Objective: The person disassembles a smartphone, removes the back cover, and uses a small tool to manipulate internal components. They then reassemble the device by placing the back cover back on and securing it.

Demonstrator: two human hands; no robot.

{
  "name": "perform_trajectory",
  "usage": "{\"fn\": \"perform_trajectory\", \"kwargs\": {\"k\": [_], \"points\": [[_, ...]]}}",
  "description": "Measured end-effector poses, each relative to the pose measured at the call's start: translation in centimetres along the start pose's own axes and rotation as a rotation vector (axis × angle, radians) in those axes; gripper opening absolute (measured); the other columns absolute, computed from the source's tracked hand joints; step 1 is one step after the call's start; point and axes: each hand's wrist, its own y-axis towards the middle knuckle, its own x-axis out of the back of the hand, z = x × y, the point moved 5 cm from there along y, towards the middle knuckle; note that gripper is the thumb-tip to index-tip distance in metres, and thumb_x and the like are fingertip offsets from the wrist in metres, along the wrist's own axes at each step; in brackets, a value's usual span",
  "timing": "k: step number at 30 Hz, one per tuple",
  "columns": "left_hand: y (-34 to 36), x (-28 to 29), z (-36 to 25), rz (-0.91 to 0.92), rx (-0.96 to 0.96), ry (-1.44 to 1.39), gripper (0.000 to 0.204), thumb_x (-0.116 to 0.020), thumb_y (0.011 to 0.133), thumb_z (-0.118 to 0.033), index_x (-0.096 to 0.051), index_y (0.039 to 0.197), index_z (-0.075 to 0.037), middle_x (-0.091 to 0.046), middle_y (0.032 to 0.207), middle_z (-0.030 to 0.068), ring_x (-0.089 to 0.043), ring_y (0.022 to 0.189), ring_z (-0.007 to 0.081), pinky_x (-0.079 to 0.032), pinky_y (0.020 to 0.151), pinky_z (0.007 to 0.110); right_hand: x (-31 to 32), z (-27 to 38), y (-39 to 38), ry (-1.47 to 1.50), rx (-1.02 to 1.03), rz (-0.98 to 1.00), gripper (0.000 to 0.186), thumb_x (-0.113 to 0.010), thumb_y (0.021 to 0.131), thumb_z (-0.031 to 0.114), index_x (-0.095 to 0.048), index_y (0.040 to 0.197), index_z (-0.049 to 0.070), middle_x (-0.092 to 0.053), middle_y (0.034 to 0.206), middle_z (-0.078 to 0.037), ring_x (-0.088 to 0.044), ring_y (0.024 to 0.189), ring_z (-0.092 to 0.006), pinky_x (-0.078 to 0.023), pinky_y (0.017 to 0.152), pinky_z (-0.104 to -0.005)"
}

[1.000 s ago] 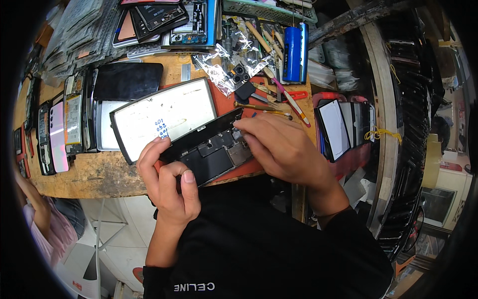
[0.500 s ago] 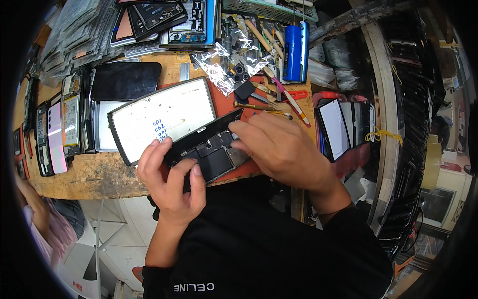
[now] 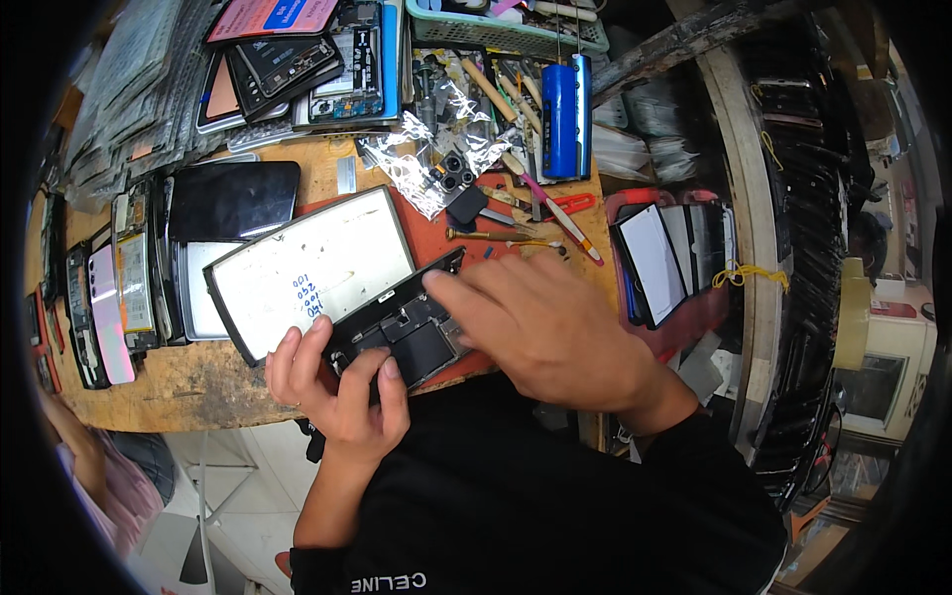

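An opened black phone [image 3: 421, 342] lies tilted over the red mat, with its dark inner parts and a raised black long side showing. My left hand [image 3: 347, 402] grips its left end, with the thumb and forefinger at the near edge and the other fingers spread along the far side. My right hand [image 3: 550, 332] bends over the right end, its forefinger against the raised side. The curled fingers of that hand hide their tips, and what they pinch is covered. Just beyond the phone lies a white dark-rimmed panel [image 3: 317, 263] with blue handwriting.
Behind lie a clear plastic bag [image 3: 426, 164], a camera module [image 3: 456, 174], a pink-and-white toothbrush [image 3: 560, 218] and a brown-handled screwdriver [image 3: 486, 236]. A blue cylinder [image 3: 560, 124] stands at the back. Phones [image 3: 233, 198] crowd the left; another person's arm [image 3: 84, 451] is at lower left.
The whole view has shifted, moving the bench slightly down and left in the picture. My right hand has turned further over the phone's right end, and its thumb is now mostly hidden. My left hand keeps its grip.
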Motion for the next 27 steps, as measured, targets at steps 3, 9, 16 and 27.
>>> {"fn": "perform_trajectory", "kwargs": {"k": [3,9,16,27], "points": [[-0.2,0.04,0.11,0.003,-0.006,-0.003,0.011,-0.073,0.096,-0.023,-0.077,0.094,-0.013,-0.056,0.151,0.0193,-0.041,0.144,0.0411,-0.027,0.121,0.059,-0.23,-0.23,-0.23,0.003,0.024,0.05,0.028,-0.065,0.095,0.015,-0.068,0.12,0.002,-0.06,0.095,-0.008,-0.065,0.086,-0.0234,-0.049,0.08,-0.041],[-0.61,0.06,0.4,0.02,-0.014,-0.005,0.022,-0.063,0.103,-0.025,-0.072,0.089,-0.01,-0.056,0.15,0.0219,-0.042,0.142,0.0423,-0.029,0.12,0.059,-0.54,-0.58,-0.2,0.03,0.015,0.098,0.038,-0.076,0.094,0.014,-0.07,0.129,0.001,-0.064,0.097,-0.007,-0.068,0.083,-0.0237,-0.048,0.076,-0.039],[-0.3,0.19,0.21,0.037,-0.014,-0.007,0.02,-0.062,0.101,-0.024,-0.072,0.091,-0.009,-0.054,0.149,0.024,-0.04,0.142,0.0426,-0.029,0.12,0.059,-0.58,-0.67,-0.28,0.054,-0.006,0.097,0.038,-0.074,0.091,0.01,-0.07,0.128,0.001,-0.06,0.094,-0.007,-0.067,0.082,-0.0238,-0.049,0.074,-0.0383],[0.05,0.36,-0.38,0.052,-0.014,-0.002,0.01,-0.074,0.095,-0.011,-0.076,0.105,-0.007,-0.047,0.155,0.0237,-0.039,0.147,0.0449,-0.036,0.12,0.057,-0.57,-0.15,-0.23,-0.002,0.027,0.004,0.044,-0.07,0.087,0.012,-0.068,0.13,0.001,-0.065,0.097,-0.009,-0.073,0.082,-0.0242,-0.054,0.075,-0.0373]]}}
